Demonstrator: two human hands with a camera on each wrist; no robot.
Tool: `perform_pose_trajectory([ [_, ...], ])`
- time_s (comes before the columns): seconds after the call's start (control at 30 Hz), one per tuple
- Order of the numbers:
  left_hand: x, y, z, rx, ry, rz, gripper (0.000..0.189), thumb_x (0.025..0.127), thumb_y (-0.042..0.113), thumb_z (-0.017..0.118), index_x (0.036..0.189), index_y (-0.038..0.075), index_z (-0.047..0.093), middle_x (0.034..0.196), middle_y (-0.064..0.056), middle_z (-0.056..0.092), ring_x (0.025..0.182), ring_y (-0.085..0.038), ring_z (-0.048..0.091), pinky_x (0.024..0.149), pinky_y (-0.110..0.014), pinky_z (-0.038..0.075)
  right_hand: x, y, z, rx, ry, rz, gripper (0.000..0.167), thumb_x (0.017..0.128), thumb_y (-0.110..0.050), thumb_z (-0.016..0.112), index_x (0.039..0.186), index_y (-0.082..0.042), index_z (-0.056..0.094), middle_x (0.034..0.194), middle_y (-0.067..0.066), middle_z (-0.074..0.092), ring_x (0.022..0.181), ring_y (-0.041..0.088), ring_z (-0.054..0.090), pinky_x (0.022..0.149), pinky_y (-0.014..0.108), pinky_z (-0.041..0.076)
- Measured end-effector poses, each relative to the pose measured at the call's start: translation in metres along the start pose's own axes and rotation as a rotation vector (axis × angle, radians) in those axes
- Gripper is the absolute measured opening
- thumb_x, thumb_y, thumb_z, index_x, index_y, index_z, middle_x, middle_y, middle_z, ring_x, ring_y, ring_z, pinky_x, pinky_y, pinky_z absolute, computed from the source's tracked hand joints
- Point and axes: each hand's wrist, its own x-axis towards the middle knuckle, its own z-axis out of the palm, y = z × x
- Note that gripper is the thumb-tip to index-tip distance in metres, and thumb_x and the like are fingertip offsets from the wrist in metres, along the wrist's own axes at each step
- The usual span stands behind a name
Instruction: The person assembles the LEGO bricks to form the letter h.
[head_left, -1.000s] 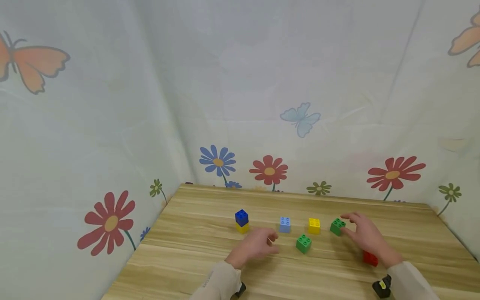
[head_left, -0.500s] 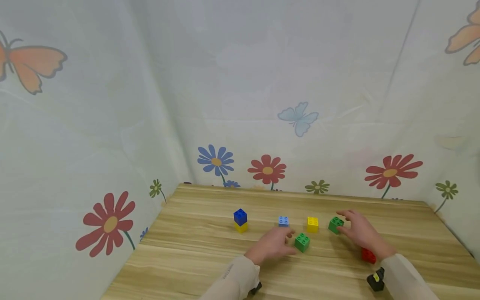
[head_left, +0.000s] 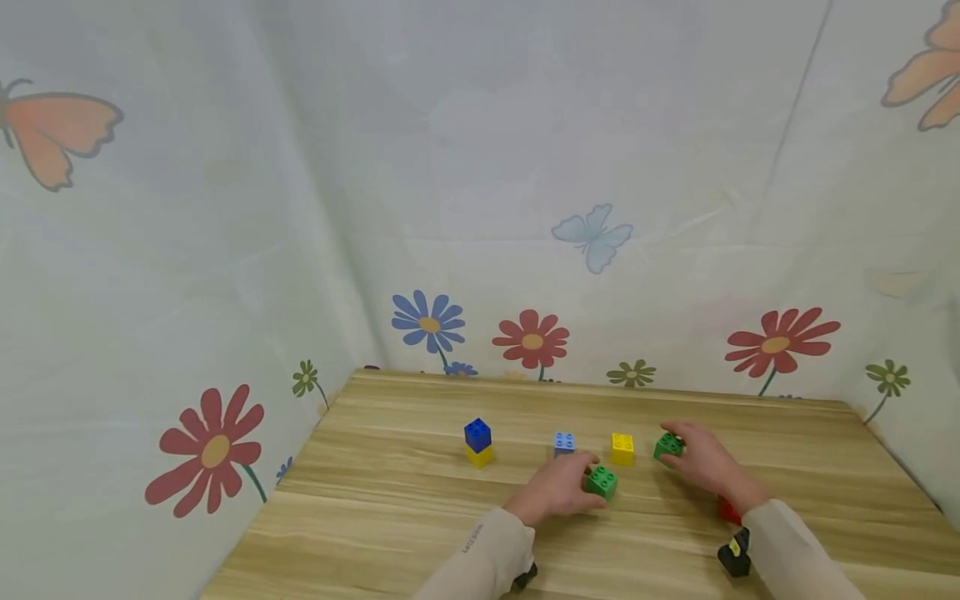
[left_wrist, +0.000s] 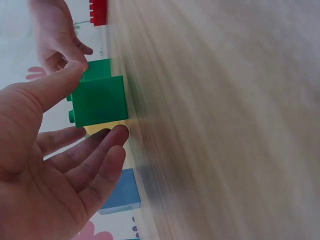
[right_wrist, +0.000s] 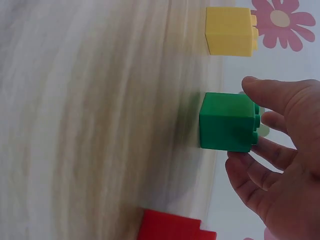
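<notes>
My left hand (head_left: 557, 487) is at the nearer green toy brick (head_left: 602, 482), its thumb on the near side and its fingers on the far side. In the left wrist view this green brick (left_wrist: 100, 101) stands between the thumb and the loosely bent fingers. My right hand (head_left: 707, 458) reaches around the farther green brick (head_left: 668, 447). The right wrist view shows a gap between the thumb and that brick (right_wrist: 227, 122), with fingertips close under its other side. Both bricks stand studs up on the wooden table (head_left: 390, 500).
A light blue brick (head_left: 564, 442) is just beyond my left hand, and a yellow brick (head_left: 622, 448) stands between the green ones. To the left, a dark blue brick (head_left: 477, 434) sits on a yellow one (head_left: 480, 456). A red brick (head_left: 728, 510) is partly hidden under my right wrist.
My left hand has moved right across the table to the nearer green brick, now partly covering the light blue one. My right hand has stayed around the farther green brick.
</notes>
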Motion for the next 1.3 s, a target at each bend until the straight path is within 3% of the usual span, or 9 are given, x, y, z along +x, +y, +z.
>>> perform_pose_trajectory([
  [0.23, 0.004, 0.004, 0.004, 0.003, 0.009, -0.061, 0.042, 0.081, 0.042, 0.073, 0.113, 0.019, 0.059, 0.089, 0.010, 0.058, 0.073, -0.004, 0.050, 0.068, -0.023, 0.045, 0.004, 0.001, 0.007, -0.010, -0.028, 0.014, 0.052, 0.083, -0.012, 0.073, 0.126, 0.008, 0.052, 0.123, 0.028, 0.053, 0.111, 0.045, 0.050, 0.092, 0.058, 0.039],
  [0.47, 0.005, 0.009, 0.006, -0.004, 0.018, -0.103, 0.032, 0.082, 0.045, 0.071, 0.102, 0.022, 0.061, 0.078, 0.011, 0.052, 0.067, -0.007, 0.048, 0.060, -0.023, 0.042, 0.005, 0.004, 0.007, -0.016, -0.043, 0.003, 0.049, 0.082, -0.009, 0.073, 0.122, 0.011, 0.052, 0.117, 0.029, 0.056, 0.103, 0.041, 0.055, 0.089, 0.056, 0.042],
  [0.83, -0.002, 0.005, 0.005, 0.062, 0.030, -0.029, 0.030, 0.085, 0.039, 0.069, 0.108, 0.022, 0.062, 0.079, 0.013, 0.053, 0.066, -0.004, 0.048, 0.058, -0.021, 0.041, -0.002, -0.002, 0.001, -0.005, -0.060, 0.054, 0.047, 0.084, -0.011, 0.071, 0.123, 0.009, 0.054, 0.116, 0.027, 0.058, 0.100, 0.036, 0.057, 0.087, 0.054, 0.044],
  [1.07, -0.009, -0.004, 0.001, 0.054, 0.013, 0.016, 0.029, 0.085, 0.037, 0.069, 0.108, 0.021, 0.063, 0.080, 0.014, 0.054, 0.068, -0.004, 0.048, 0.061, -0.020, 0.041, -0.011, -0.013, -0.003, 0.015, -0.035, -0.023, 0.043, 0.085, -0.008, 0.069, 0.123, 0.007, 0.053, 0.114, 0.023, 0.059, 0.096, 0.031, 0.059, 0.080, 0.049, 0.049],
  [1.3, -0.013, -0.013, -0.003, 0.007, -0.007, 0.010, 0.032, 0.085, 0.036, 0.069, 0.113, 0.021, 0.062, 0.086, 0.014, 0.057, 0.073, -0.003, 0.050, 0.066, -0.022, 0.044, -0.020, -0.026, -0.005, 0.031, -0.041, -0.041, 0.043, 0.086, -0.010, 0.069, 0.125, 0.002, 0.055, 0.110, 0.015, 0.057, 0.092, 0.024, 0.057, 0.075, 0.042, 0.052],
])
